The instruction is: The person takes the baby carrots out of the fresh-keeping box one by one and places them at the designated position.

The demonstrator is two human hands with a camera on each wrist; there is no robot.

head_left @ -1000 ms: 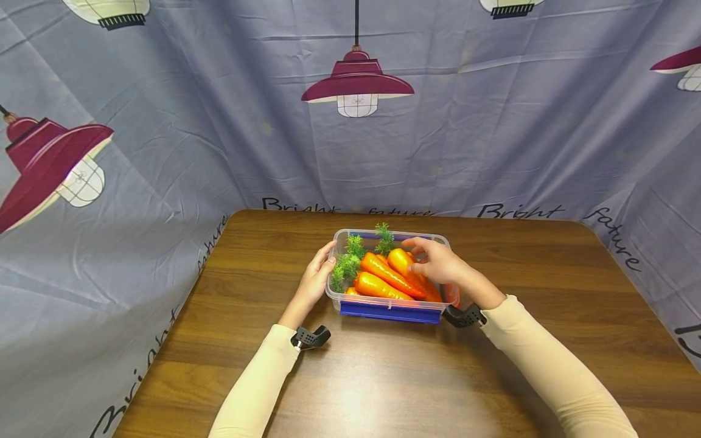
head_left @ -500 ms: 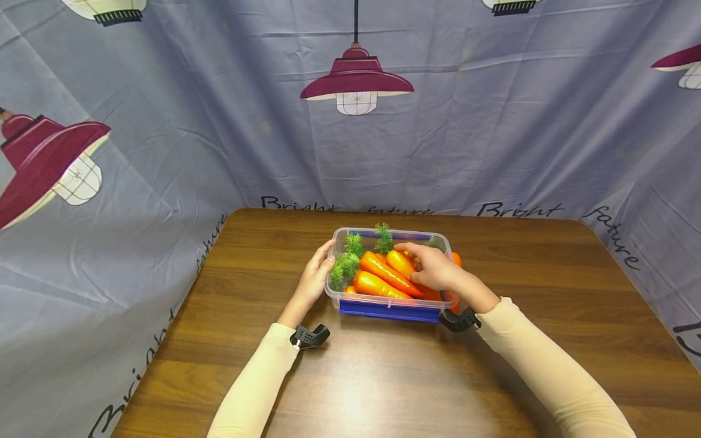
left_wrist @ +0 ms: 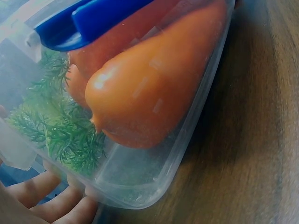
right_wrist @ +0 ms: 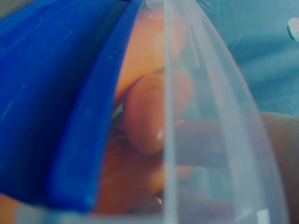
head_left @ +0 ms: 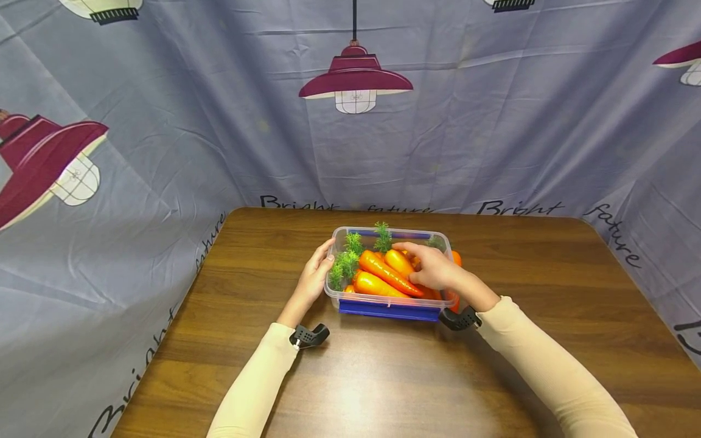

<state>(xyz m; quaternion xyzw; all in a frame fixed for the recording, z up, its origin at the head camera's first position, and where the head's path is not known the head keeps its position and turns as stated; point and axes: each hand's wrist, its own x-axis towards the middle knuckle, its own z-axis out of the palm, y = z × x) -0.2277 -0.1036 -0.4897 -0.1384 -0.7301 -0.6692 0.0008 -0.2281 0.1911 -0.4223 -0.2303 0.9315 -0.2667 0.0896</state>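
Note:
A clear plastic box [head_left: 333, 292] with blue clips stands on the table, holding several orange carrots [head_left: 383, 274] with green feathery tops [head_left: 345, 264]. My left hand [head_left: 313, 277] lies along the box's left wall, its fingers and thumb touching the outside and rim. Seen from the left wrist, a thick carrot [left_wrist: 145, 88] shows through the plastic. Inside the right half, my right hand [head_left: 435, 267] has its thumb and fingers around a carrot, which the hand mostly covers. The right wrist view shows a carrot [right_wrist: 147, 109] behind the clip, with blurred fingers close to it.
The wooden table [head_left: 263, 255] extends on every side of the box. Something orange [head_left: 457, 258] shows at the box's right side, partly behind my wrist. A grey-blue curtain [head_left: 438, 152] printed with lamps hangs behind the table.
My right hand has lowered slightly and shifted left onto the carrots, its fingers drawing in around one. The orange thing at the right has come into view. My left hand stays put.

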